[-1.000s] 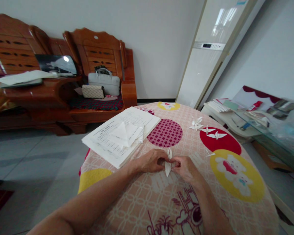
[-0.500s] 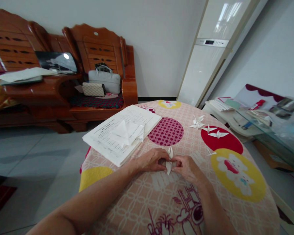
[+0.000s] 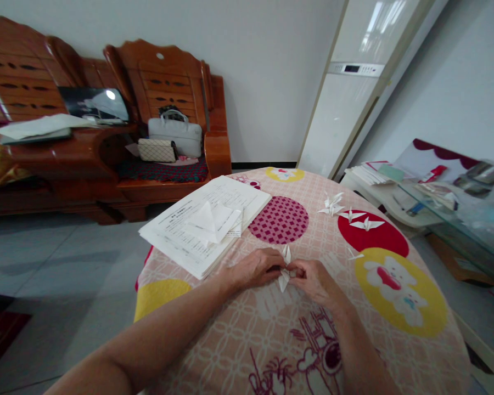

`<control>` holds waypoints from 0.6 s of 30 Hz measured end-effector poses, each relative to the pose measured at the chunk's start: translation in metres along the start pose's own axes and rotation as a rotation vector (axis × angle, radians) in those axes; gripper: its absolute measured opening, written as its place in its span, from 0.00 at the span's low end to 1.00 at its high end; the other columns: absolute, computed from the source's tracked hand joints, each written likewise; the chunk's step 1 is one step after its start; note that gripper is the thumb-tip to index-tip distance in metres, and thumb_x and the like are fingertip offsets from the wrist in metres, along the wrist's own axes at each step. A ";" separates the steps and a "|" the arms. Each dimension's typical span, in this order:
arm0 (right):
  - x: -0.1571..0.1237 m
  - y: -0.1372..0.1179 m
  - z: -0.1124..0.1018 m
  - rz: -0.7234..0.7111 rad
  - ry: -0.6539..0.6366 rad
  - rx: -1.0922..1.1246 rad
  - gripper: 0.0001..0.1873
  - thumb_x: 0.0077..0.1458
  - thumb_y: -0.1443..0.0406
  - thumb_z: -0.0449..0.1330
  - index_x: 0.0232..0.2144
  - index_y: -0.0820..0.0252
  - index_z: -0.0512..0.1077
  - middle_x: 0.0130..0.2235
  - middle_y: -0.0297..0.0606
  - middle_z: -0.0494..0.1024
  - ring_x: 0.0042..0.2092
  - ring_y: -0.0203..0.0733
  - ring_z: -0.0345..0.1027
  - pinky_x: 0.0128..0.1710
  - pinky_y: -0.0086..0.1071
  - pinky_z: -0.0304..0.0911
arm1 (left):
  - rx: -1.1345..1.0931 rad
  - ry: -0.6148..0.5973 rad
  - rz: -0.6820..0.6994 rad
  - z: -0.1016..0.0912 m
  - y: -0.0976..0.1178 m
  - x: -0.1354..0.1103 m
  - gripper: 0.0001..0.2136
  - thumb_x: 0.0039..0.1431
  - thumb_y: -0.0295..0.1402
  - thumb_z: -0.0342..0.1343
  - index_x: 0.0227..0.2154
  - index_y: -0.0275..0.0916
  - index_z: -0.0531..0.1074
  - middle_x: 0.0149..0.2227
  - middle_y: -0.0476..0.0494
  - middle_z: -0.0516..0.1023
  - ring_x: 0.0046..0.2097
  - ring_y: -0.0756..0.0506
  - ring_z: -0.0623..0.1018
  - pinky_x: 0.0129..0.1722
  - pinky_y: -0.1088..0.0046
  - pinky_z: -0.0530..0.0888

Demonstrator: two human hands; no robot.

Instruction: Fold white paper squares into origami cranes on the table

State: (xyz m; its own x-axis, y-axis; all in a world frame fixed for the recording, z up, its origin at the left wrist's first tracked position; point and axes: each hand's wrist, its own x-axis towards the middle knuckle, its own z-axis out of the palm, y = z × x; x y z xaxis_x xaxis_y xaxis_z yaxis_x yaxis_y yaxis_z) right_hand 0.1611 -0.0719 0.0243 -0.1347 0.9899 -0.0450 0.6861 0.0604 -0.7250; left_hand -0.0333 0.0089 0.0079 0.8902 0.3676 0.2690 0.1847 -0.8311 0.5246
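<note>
The left hand [image 3: 256, 269] and right hand [image 3: 314, 281] met fingertip to fingertip, both pinched narrowly on a small folded paper piece [image 3: 283, 281] held between them just above the tabletop [image 3: 271, 334]. The piece was white, slim and sharply creased. Its long axis ran roughly away from the person, one pointed tip rising beyond the fingers and the other pointing back toward the wrists. Beyond the left hand lay a stack of printed sheets [image 3: 177, 244] carrying a loose folded sheet [image 3: 212, 222]. Beyond the right hand, well apart, sat finished paper cranes [image 3: 366, 224] on the red circle. Farthest off, past the left hand, a grey bag [image 3: 175, 138] stood on a wooden bench [image 3: 164, 71], closed, contents hidden.
</note>
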 end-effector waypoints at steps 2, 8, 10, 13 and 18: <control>0.000 0.000 0.000 -0.009 -0.006 0.002 0.12 0.47 0.71 0.60 0.35 0.63 0.79 0.24 0.33 0.76 0.26 0.35 0.65 0.27 0.26 0.54 | 0.030 0.008 0.003 0.003 -0.001 0.001 0.07 0.61 0.28 0.52 0.38 0.35 0.74 0.36 0.42 0.75 0.40 0.47 0.74 0.40 0.75 0.68; 0.003 0.007 0.006 -0.019 0.032 -0.018 0.09 0.48 0.69 0.59 0.31 0.63 0.80 0.27 0.38 0.79 0.30 0.40 0.70 0.29 0.28 0.57 | 0.121 0.043 -0.035 0.011 0.000 0.003 0.06 0.59 0.26 0.53 0.32 0.35 0.75 0.33 0.42 0.75 0.37 0.47 0.74 0.37 0.75 0.67; 0.003 0.009 0.008 -0.029 0.029 -0.012 0.09 0.49 0.69 0.58 0.30 0.62 0.79 0.29 0.39 0.80 0.31 0.41 0.71 0.30 0.28 0.58 | 0.114 0.061 -0.037 0.013 0.000 0.003 0.06 0.59 0.26 0.53 0.32 0.35 0.75 0.34 0.42 0.76 0.37 0.47 0.74 0.38 0.76 0.67; 0.004 0.008 0.009 -0.019 0.053 -0.048 0.09 0.50 0.68 0.57 0.25 0.62 0.77 0.25 0.37 0.77 0.28 0.39 0.68 0.27 0.27 0.55 | 0.069 0.091 -0.080 0.015 -0.003 0.003 0.06 0.60 0.27 0.53 0.32 0.35 0.76 0.33 0.43 0.76 0.37 0.48 0.74 0.38 0.76 0.67; 0.006 0.005 0.012 0.033 0.119 -0.128 0.10 0.51 0.67 0.57 0.19 0.62 0.70 0.20 0.32 0.68 0.24 0.35 0.61 0.24 0.27 0.49 | -0.066 0.160 -0.202 0.017 -0.008 0.006 0.05 0.57 0.27 0.56 0.29 0.34 0.75 0.30 0.45 0.75 0.34 0.49 0.73 0.35 0.77 0.66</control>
State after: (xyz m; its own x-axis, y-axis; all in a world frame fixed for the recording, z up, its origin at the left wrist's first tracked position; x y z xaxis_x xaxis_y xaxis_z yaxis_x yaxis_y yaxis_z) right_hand 0.1554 -0.0670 0.0118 -0.0306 0.9993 0.0199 0.7753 0.0363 -0.6306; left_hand -0.0222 0.0105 -0.0085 0.7601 0.5886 0.2753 0.3194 -0.7074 0.6305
